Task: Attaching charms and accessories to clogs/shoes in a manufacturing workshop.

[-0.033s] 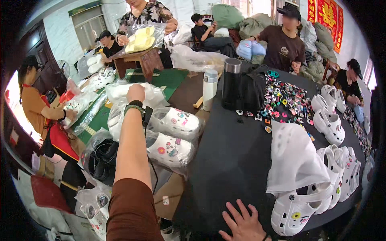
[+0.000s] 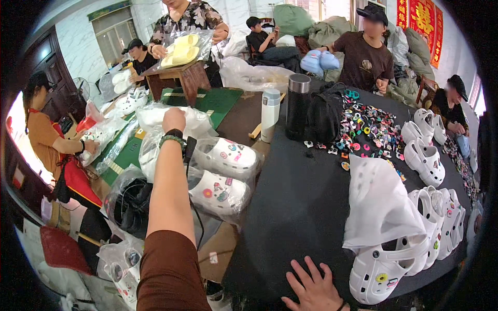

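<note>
My left hand has its fingers buried in a clear bag, so I can't tell its grip. My right hand is cut off at the wrist by the lower edge. Past it, the small charms are too tiny to tell apart.

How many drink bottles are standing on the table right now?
2. A white bottle stands at the table's far left edge, and a taller black flask with a silver cap stands just right of it, beside the black bag. Others may be hidden behind the bag.
</note>
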Available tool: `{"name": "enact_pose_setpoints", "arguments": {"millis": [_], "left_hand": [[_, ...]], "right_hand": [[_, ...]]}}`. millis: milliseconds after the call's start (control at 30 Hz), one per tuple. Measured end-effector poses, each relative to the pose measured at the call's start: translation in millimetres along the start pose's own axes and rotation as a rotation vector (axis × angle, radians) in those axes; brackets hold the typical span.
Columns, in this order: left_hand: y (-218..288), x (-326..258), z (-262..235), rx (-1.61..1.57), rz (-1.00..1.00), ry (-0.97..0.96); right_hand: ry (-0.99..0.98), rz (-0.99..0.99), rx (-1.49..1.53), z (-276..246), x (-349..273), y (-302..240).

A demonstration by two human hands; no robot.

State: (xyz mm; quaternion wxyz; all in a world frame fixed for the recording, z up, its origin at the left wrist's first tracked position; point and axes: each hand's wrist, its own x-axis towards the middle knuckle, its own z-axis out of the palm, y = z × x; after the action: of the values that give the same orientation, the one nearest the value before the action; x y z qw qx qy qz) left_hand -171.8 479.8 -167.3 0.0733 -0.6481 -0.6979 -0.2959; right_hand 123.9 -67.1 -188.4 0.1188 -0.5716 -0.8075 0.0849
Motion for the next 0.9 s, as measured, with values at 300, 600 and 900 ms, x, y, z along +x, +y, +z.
{"name": "enact_pose_setpoints", "arguments": {"millis": [300,600,900], "left_hand": [[-52,-8,-58,-0.367,-0.37,0.636],[-154,8,-178,0.606,0.118,0.652],[-62,-83,-306,-0.354,0.71,0.668]], "right_hand": [[0.0,-0.03,-0.029,6,0,-5],[0.102,-0.113,-0.027,25,-7,6],[0.26,-0.031,0.7,4,-20,17]]}}
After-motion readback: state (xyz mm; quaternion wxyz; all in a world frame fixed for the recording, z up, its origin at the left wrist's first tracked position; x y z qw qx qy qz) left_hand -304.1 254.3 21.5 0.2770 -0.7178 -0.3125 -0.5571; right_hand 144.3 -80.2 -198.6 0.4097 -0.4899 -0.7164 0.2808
